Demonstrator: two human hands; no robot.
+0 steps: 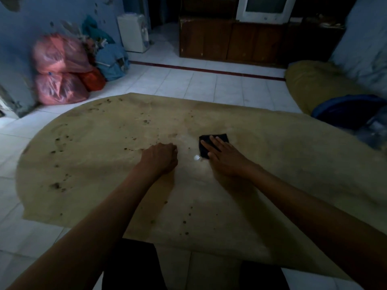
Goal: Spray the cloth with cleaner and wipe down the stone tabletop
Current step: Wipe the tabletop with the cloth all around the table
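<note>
Dim room, white tiled floor (209, 84); blue wall (31, 21), dark wooden cabinet (230, 40); red plastic bags (58, 70)

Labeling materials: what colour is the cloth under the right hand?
Black, or very dark, cloth against the tan tabletop; head view.

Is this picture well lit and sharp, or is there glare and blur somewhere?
Head view: dim overall; a small bright glare spot on the stone tabletop beside the dark cloth; the red bags look blurred; the wide angle bends the table's edges.

The tabletop (261, 164) looks like polished tan stone, speckled dark; the cloth (211, 141) is black, matt fabric.
</note>
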